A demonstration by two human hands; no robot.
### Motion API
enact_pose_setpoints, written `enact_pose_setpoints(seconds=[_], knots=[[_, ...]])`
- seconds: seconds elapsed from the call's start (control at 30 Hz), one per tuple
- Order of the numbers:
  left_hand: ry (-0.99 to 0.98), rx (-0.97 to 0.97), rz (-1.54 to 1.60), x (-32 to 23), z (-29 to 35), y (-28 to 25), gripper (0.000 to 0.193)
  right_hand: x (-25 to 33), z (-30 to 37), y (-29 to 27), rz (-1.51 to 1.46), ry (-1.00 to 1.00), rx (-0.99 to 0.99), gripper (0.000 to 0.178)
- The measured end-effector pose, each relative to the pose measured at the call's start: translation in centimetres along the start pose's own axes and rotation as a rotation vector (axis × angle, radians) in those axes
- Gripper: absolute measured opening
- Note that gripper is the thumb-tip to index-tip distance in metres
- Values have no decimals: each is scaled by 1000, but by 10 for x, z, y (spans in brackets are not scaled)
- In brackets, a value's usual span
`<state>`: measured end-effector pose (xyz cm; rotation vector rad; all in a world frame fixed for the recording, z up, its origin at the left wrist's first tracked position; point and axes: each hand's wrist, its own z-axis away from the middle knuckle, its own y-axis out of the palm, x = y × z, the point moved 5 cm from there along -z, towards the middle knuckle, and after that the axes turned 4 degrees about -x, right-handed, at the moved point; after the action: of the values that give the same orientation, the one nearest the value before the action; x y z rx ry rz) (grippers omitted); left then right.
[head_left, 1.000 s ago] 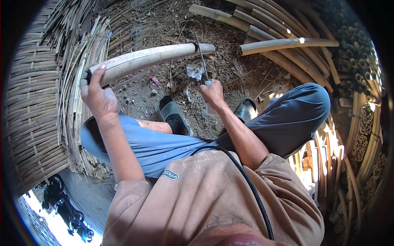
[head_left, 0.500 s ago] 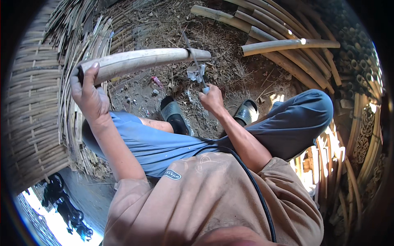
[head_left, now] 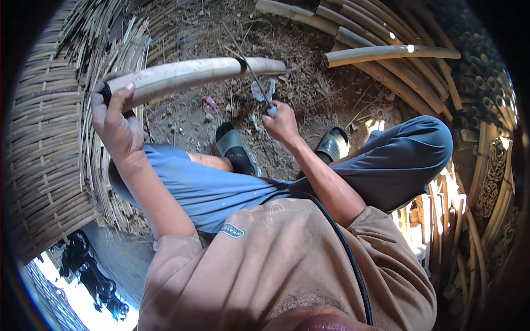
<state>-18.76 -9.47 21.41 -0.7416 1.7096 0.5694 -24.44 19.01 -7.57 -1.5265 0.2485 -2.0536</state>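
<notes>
My left hand [head_left: 117,118] grips the near left end of a pale bamboo pole [head_left: 176,77], its thumb pressed along the top. The pole is raised and stretches to the right over the ground. Toward its far end is a dark band, perhaps a node or a notch. In my right hand [head_left: 281,124] is the light-coloured handle of a long, thin knife [head_left: 249,65]. Its blade points up and to the left, crossing the pole just right of the dark band. Whether the blade touches the pole I cannot tell.
Split bamboo lengths [head_left: 381,77] are piled at the far right, with one piece [head_left: 392,52] lying across them. On the left stand a woven bamboo panel [head_left: 44,132] and thin strips [head_left: 110,193]. Crumpled white litter [head_left: 263,88] lies on the dirt beyond my sandals [head_left: 237,150].
The knife has tilted further left, its tip swinging away from me. The right hand has shifted slightly, while the pole's far part has dipped or risen only a little in view.
</notes>
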Motion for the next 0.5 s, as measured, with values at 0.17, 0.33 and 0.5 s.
enact_pose_setpoints(seconds=[0.17, 0.33, 0.5], knots=[[10, -37, -50, 9, -4, -11, 33, -26, -11, -10, 24, 197, 8, 32], [46, 15, -75, 2, 0, 8, 33, -31, -8, 5, -38, 104, -70, 34], [15, -8, -42, 7, -4, -5, 32, -8, -13, -8, 15, 57, -12, 35]])
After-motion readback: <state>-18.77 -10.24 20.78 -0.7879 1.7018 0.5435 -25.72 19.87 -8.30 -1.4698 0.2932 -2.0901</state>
